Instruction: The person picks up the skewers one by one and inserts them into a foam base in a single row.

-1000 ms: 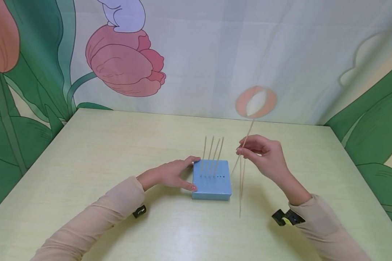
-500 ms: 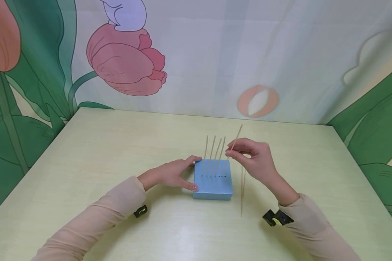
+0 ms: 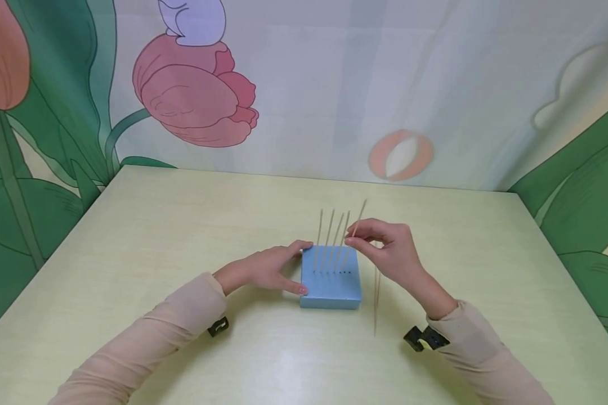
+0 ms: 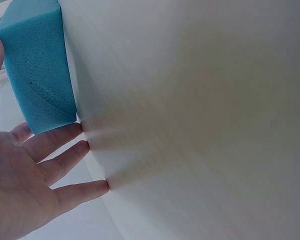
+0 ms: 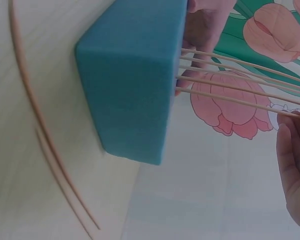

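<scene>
A blue foam block (image 3: 330, 292) with a row of small holes sits on the table. Several thin wooden sticks (image 3: 317, 239) stand upright in its holes. My left hand (image 3: 268, 269) holds the block's left side between thumb and fingers; the left wrist view shows the other fingers spread, their tips at the tabletop beside the block (image 4: 40, 70). With thumb and fingertips my right hand (image 3: 387, 247) pinches another wooden stick (image 3: 361, 215), tilted slightly, its lower end at the row of holes, right of the standing sticks. In the right wrist view, this stick (image 5: 235, 102) reaches the block's top.
Two loose wooden sticks (image 3: 375, 304) lie on the table just right of the block, partly under the right hand in the head view. The pale table (image 3: 223, 202) ends at a printed curtain (image 3: 304, 101) behind. Dark wrist devices (image 3: 425, 338) hang below both sleeves.
My right hand has moved left and slightly down, bringing its stick from beside the block to the row of holes. The left hand and block stay in place.
</scene>
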A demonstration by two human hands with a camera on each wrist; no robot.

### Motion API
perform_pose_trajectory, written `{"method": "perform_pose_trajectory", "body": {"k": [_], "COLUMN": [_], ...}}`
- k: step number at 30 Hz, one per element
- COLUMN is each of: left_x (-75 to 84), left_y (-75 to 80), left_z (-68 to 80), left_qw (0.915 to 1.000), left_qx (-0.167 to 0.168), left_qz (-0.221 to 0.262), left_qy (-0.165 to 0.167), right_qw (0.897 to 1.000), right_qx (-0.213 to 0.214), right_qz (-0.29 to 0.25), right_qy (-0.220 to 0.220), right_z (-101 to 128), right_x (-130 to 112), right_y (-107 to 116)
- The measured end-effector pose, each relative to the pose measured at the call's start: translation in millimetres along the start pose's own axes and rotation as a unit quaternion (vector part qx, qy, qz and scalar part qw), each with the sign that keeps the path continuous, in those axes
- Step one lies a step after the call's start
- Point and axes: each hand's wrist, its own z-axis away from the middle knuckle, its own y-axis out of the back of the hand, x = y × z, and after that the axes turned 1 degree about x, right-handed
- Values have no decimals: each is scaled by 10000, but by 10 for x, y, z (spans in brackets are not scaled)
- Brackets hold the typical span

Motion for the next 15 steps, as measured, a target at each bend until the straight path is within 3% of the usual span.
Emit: {"method": "perform_pose_trajectory", "body": {"k": [15], "left_x": [43], "left_y": [33], "left_z": [28], "left_qw": [9999], "left_qx": [-62], "left_qz": [106], "left_qy": [-21], "right_qw": [9998], "right_qx": [4], "right_qz": [200], "right_qy": [94], "right_z": [66], "right_x": [101], "right_y": [-87]}}
